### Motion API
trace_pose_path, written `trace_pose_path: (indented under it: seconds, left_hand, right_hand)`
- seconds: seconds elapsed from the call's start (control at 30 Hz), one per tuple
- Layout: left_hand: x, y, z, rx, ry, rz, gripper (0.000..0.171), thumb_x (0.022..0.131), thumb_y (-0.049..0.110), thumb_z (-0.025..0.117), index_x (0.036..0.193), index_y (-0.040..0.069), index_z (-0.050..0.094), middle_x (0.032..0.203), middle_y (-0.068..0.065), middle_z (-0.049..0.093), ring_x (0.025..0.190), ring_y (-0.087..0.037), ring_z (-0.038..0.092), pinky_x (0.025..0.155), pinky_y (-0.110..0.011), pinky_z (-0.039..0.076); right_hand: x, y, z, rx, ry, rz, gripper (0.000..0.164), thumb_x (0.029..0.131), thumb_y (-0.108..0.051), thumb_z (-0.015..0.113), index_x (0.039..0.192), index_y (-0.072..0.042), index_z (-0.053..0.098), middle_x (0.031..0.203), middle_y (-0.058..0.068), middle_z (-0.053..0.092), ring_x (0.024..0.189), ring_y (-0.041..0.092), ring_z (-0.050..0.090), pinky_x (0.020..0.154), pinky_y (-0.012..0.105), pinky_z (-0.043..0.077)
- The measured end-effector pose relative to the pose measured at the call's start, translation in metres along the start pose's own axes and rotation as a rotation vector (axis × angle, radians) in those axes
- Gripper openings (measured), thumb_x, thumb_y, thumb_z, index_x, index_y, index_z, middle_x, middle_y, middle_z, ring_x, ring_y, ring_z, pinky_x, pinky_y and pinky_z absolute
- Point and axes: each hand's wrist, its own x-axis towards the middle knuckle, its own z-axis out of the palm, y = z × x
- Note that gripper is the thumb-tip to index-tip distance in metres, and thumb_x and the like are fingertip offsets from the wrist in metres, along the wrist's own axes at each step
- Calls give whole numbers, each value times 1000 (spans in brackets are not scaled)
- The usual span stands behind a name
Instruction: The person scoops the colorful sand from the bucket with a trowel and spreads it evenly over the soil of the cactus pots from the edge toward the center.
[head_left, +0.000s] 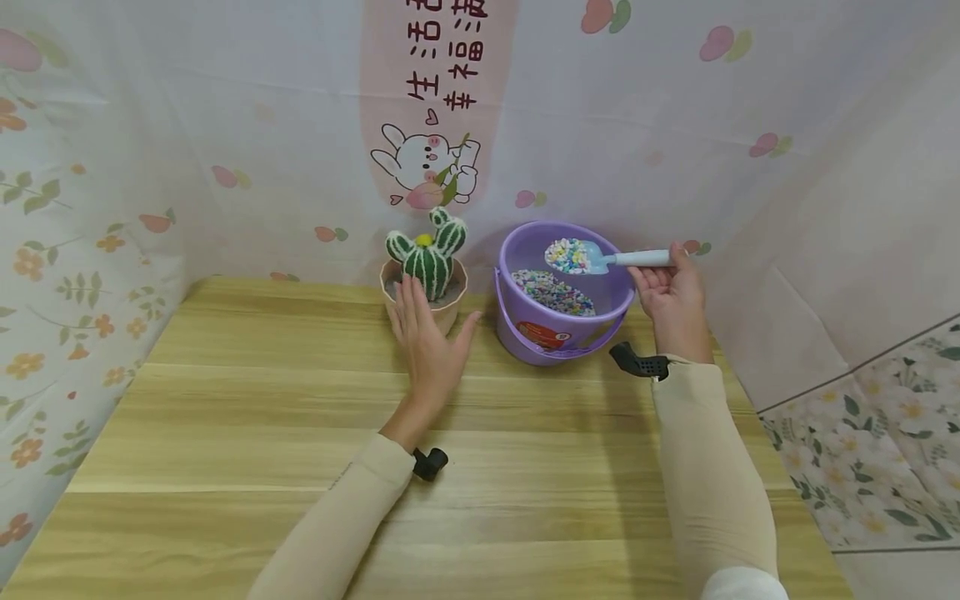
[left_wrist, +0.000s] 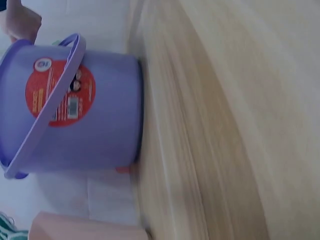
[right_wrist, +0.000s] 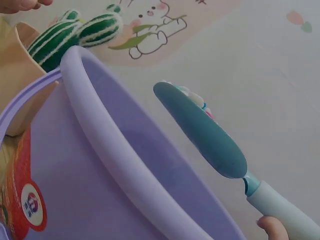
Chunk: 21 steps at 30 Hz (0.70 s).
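My right hand (head_left: pixel 674 298) grips the pale handle of a small blue trowel (right_wrist: pixel 200 127), held over the mouth of a purple bucket (head_left: pixel 536 333). A heap of multicoloured pebbles (head_left: pixel 567 256) lies on the trowel's blade. More such pebbles (head_left: pixel 552 292) cover the inside of the bucket. To the left, a green knitted cactus (head_left: pixel 429 267) stands in a peach pot (head_left: pixel 444 319) with grey filling. My left hand (head_left: pixel 429 340), fingers straight, is at the front of that pot, overlapping its rim and the cactus base in the head view.
Pot and bucket stand side by side at the back of a wooden table (head_left: pixel 247 400). Right behind them hangs a printed curtain (head_left: pixel 285 150) with a rabbit drawing (head_left: pixel 427 162). The bucket's handle (left_wrist: pixel 50 105) hangs down at its front.
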Motion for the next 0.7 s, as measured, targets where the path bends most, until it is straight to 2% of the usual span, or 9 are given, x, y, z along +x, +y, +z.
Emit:
trace_pose_path:
  seconds: [0.13,0.33,0.53,0.7]
  left_hand:
    - [4,-3,-4,70,-21,-57,111,76,50,78,152,-6,20,160,-21,16,149,-35,9,114,-64,3]
    - [16,-9,-10,115,-132,-189,133,67,63,79,155,-3,4,163,-16,-3,150,-26,-8,116,-61,-2]
    - [28,-23,-14,153,-245,-275,144,60,76,75,155,5,-8,163,-13,-8,150,-28,-9,119,-55,1]
    - [33,-35,-15,131,-293,-277,144,61,71,78,155,3,-6,163,-17,-5,150,-32,-3,120,-49,5]
  right_hand:
    - [-2,2,0,24,-5,-14,39,91,-18,69,128,-15,57,105,20,69,126,24,52,108,40,34]
    - [-4,3,-2,42,-18,-38,48,91,-17,69,135,-18,52,109,19,67,127,25,51,109,40,34]
    - [-5,3,-3,30,-17,-46,49,90,-17,69,136,-16,52,108,20,67,126,25,53,110,40,33]
    - [-6,6,-4,26,-23,-26,43,90,-16,69,131,-17,56,107,21,67,124,27,53,109,41,33]
